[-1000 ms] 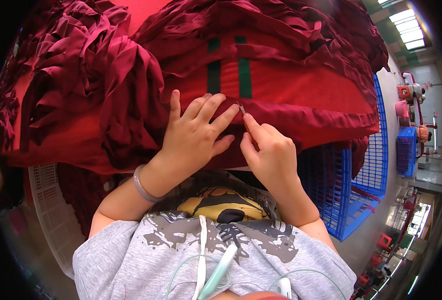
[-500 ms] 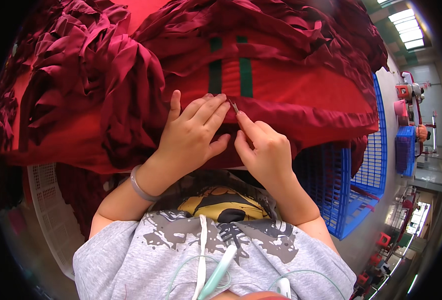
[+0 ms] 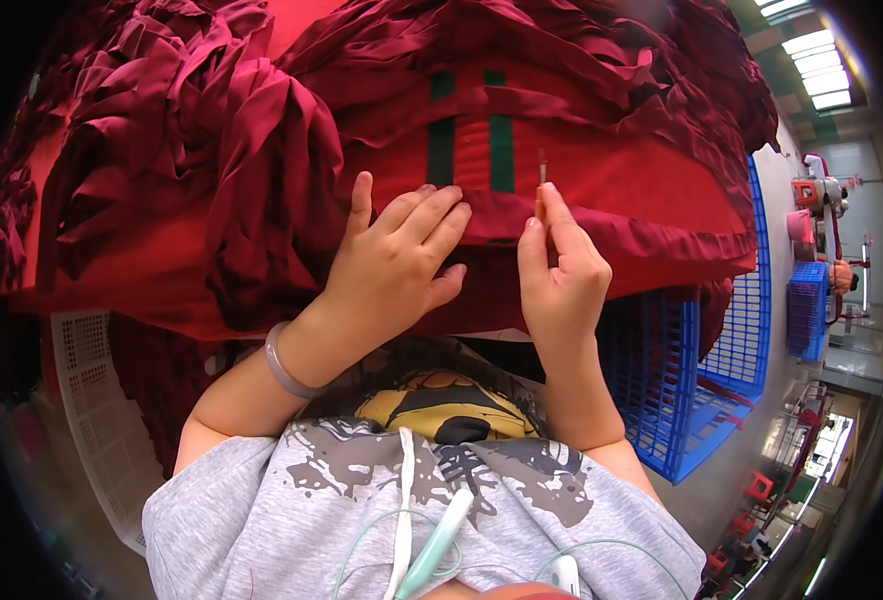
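Note:
My left hand [image 3: 387,250] lies palm down on a dark red fabric strip [image 3: 602,226], its fingers stretched out and the thumb apart. That strip runs across a red covered work surface [image 3: 677,185], beside two dark green bands [image 3: 502,150]. To the right, my right hand [image 3: 567,275] pinches a small, thin tool [image 3: 543,172] with a metal tip pointing up and away from me. The tool is raised over the cloth, and its exact kind is too small to make out.
Heaped dark red fabric strips [image 3: 177,130] cover the left and far side of the work surface. A blue plastic crate [image 3: 677,380] stands by my right elbow, a white basket [image 3: 97,400] by my left. Further right are stools and another blue crate [image 3: 809,305].
My right hand has moved right and turned upright, lifting the tool off the strip beside my left fingertips. The left hand has stayed almost in place.

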The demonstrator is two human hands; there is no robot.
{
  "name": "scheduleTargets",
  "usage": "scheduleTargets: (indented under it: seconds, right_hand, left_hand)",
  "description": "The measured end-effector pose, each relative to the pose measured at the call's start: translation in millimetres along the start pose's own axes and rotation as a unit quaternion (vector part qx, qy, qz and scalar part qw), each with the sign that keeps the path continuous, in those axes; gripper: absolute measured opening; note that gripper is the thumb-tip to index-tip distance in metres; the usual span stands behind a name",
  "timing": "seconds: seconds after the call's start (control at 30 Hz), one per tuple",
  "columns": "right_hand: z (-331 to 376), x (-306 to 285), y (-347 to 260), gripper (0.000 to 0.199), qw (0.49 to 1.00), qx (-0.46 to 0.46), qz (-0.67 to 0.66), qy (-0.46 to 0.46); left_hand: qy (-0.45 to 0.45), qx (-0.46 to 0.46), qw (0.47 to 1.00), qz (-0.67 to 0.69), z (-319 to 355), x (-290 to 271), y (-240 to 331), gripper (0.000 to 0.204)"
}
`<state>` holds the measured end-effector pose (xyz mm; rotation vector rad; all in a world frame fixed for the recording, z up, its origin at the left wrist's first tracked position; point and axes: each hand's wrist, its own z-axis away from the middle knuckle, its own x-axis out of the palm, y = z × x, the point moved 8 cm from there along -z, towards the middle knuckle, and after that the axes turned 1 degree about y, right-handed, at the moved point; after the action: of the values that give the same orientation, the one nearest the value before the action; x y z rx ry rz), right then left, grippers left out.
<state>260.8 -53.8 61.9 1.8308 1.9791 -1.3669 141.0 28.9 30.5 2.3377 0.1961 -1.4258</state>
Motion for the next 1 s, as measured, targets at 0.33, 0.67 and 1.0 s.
scheduleTargets:
  seconds: [0.33,0.67,1.0]
  right_hand:
    - [1.3,9.3,-5.7,0.031,0.995,-0.008,0.046,-0.084]
    - [-1.9,7.2,-6.9,0.033,0.993,-0.020,0.034,-0.115]
    - [-38.1,42.5,2.8,0.011,0.975,-0.030,0.019,-0.220]
  left_hand:
    - [0.009,0.015,1.000,0.009,-1.3,-0.6,3.2,0.044]
    - [0.009,0.015,1.000,0.014,-0.7,0.5,3.0,0.045]
    - [-0.015,0.018,1.000,0.020,1.1,-0.2,0.8,0.046]
